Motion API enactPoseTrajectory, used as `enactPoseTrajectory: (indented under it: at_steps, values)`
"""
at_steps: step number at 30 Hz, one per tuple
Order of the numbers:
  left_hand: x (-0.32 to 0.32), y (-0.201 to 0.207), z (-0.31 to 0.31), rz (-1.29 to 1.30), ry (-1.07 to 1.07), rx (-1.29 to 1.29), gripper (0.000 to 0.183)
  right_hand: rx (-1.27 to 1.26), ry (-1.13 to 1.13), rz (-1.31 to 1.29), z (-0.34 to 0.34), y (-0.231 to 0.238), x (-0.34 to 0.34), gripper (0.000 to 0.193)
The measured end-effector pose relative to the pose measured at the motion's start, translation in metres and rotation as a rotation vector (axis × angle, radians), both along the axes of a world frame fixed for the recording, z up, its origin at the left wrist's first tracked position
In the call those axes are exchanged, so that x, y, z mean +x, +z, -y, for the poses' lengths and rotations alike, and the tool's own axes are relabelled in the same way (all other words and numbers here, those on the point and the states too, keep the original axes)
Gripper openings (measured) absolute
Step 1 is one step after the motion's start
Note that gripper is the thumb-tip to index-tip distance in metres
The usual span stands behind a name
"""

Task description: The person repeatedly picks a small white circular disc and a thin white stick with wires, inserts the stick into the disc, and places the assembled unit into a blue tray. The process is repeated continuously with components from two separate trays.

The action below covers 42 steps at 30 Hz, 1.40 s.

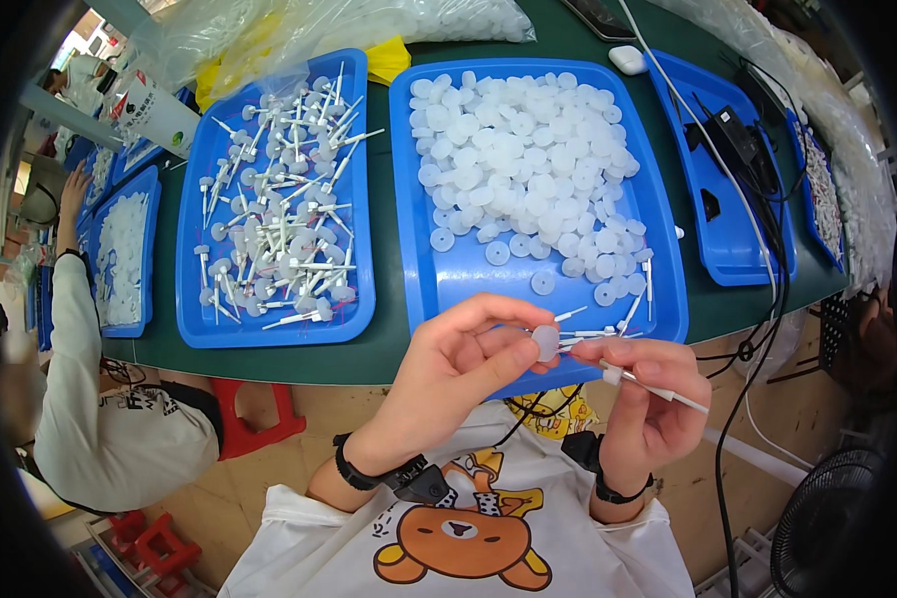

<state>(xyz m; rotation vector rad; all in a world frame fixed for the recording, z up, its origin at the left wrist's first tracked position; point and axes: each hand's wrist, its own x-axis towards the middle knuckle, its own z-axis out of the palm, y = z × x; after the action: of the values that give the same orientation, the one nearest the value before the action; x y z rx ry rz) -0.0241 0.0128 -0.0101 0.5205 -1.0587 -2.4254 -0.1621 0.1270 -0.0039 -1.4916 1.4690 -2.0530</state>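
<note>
Between the thumb and fingers of my left hand [458, 374] is a translucent white disc [544, 343], held up at the front edge of the middle blue tray. My right hand [663, 394] is closed on a thin white stick [676, 399] with a small collar, its tip pointing down to the right. The two hands are close together, the right fingertips just beside the disc. Behind them, the middle blue tray [405, 199] carries a heap of similar discs [528, 149]. Several white sticks [633, 311] lie at its near right side, partly hidden by my hands.
A blue tray [184, 269] on the left holds many sticks with discs on them. Toward the right lie a blue tray [728, 229] with a black adapter [733, 140], cables and a white case [627, 60]. A co-worker's arm [70, 309] reaches in at far left. A black fan [832, 518] stands lower right.
</note>
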Motion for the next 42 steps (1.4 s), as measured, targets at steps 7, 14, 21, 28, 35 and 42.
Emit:
enactPoseTrajectory:
  at_steps: [7,14,21,28,35,42]
  values:
    - [0.0,-0.006,-0.001,-0.089,-0.049,0.042,0.029,0.058,0.006,0.047,-0.001,-0.001,0.0,0.028]
    - [-0.001,-0.01,-0.006,-0.125,-0.018,-0.02,0.029,0.175,-0.028,-0.027,-0.001,-0.003,-0.006,0.02]
    - [-0.002,-0.018,-0.029,-0.197,0.089,0.07,0.028,0.02,-0.082,0.054,0.003,-0.019,0.009,0.017]
    - [-0.002,-0.015,-0.044,-0.195,0.19,0.293,0.027,0.036,-0.107,-0.065,0.009,-0.024,0.009,0.014]
    - [0.0,-0.018,-0.044,-0.24,0.252,0.14,0.024,0.013,-0.018,0.081,0.011,-0.026,0.012,0.015]
    - [0.035,0.002,-0.009,0.032,0.389,-0.483,0.031,0.103,-0.023,0.323,0.012,-0.01,0.017,0.02]
